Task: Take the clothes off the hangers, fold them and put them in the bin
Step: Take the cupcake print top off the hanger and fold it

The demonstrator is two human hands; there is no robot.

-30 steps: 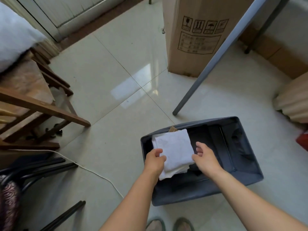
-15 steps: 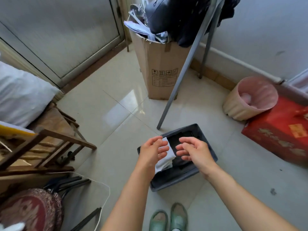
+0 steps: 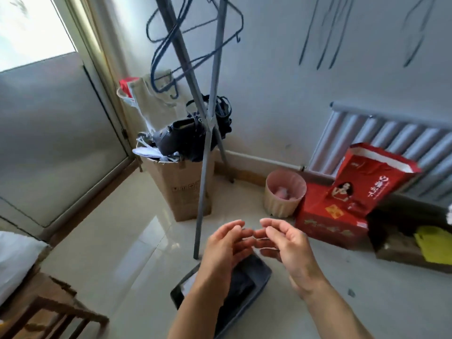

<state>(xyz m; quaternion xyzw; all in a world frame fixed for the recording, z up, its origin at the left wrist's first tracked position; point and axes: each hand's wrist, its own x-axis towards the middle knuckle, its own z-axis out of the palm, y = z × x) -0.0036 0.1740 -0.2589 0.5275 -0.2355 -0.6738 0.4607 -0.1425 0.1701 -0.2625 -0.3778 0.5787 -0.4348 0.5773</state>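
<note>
Hands empty: left hand (image 3: 225, 248) and right hand (image 3: 286, 248) hovered over near bin (image 3: 263, 271), fingers loosely curled, holding nothing. White cloth (image 3: 189, 282) lay inside. Far hangers (image 3: 195, 33) looked bare; best seek clothed one, slip shoulders off singly.

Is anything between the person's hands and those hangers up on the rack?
Nothing visible blocks them. The left hand and right hand hover empty over the bin, with open air up to the hangers. The rack's grey leg rises just left of the hands, beside the path rather than across it.
</note>
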